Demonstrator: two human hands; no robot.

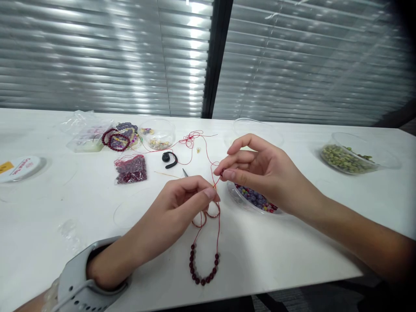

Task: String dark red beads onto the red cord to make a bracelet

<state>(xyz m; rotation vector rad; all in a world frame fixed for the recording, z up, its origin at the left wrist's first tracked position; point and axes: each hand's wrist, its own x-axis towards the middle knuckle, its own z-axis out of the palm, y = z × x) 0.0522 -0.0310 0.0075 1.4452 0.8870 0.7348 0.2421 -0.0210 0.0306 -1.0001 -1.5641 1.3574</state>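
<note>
My left hand (191,199) pinches a thin red cord (218,229) between thumb and forefinger. Just to its upper right, my right hand (256,167) holds a small dark red bead (222,172) at its fingertips, with the cord close by. Below the hands the cord hangs in a loop strung with several dark red beads (203,281), near the table's front edge. Scissors (199,222) lie partly hidden under my left hand; their handle rings and one tip show. Behind my right hand sits a clear bowl of mixed beads (256,199), partly covered.
A bag of dark red beads (131,170), a black ear-hook earpiece (170,159) and tangled red cord (191,138) lie beyond my left hand. Farther back are bracelets (118,139) and a clear tub (158,134). A bowl of green beads (347,158) stands right, a round white tin (21,168) left.
</note>
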